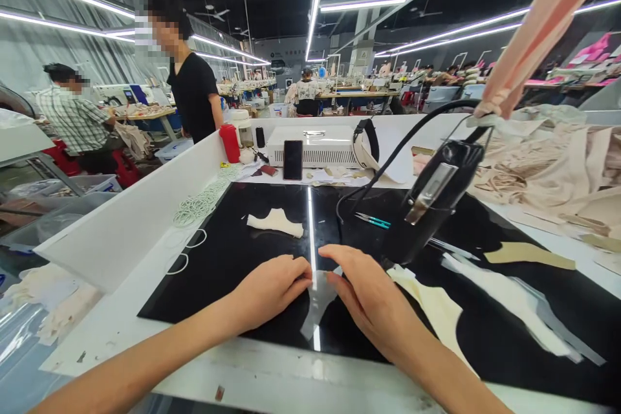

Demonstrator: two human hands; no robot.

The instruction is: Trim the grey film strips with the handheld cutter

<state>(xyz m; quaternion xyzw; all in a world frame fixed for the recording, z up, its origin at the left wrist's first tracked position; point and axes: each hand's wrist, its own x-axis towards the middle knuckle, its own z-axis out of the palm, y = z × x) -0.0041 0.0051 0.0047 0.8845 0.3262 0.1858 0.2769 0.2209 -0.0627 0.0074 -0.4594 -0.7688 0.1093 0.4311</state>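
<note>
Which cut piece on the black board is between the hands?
The pale translucent sheet, between left hand and right hand. The opaque cream curved piece lies beyond them; others lie right of the right hand.

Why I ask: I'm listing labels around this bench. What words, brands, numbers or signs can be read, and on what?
None can be read with certainty.
Back wall: lettering, too small and blurred to read.
Pillar sign: a triangle mark shows; any wording is too small.
White band: a dark mark, too unclear to read.
Phone: dark screen, no text visible.
</note>
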